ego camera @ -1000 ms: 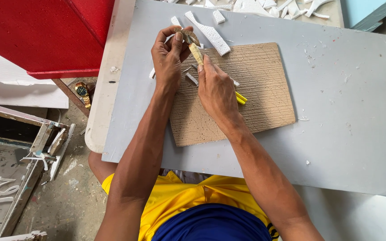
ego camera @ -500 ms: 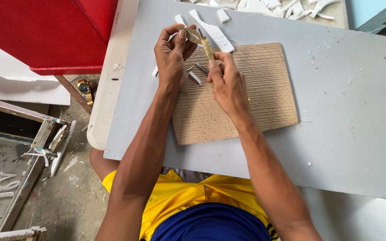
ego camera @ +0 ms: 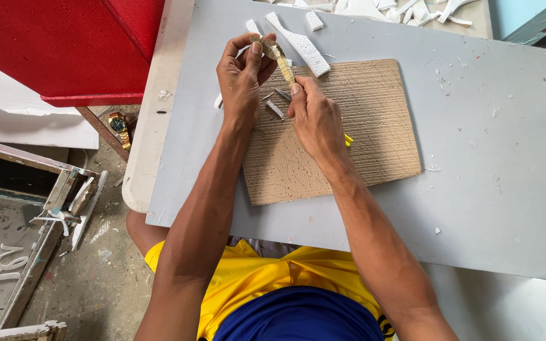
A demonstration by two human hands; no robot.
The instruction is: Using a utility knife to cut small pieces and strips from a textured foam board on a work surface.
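Left hand (ego camera: 240, 82) pinches the top end of a narrow tan strip (ego camera: 280, 58), thumb and fingers closed on it. Right hand (ego camera: 316, 120) grips the strip's lower end, fingers shut around it. Strip held just above the far edge of the scored cardboard mat (ego camera: 361, 126), on the grey desk (ego camera: 488, 189). White foam offcut (ego camera: 298, 43) just beyond, near desk's far edge. Small grey pieces (ego camera: 275, 108) lie on mat between hands.

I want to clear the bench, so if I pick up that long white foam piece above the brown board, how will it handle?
The foam piece looks like expanded foam, so probably very light and easily nudged across the grey table. Its narrow end and the white crumbs nearby suggest it snaps or sheds if squeezed. It lies flat, so it is unlikely to roll.
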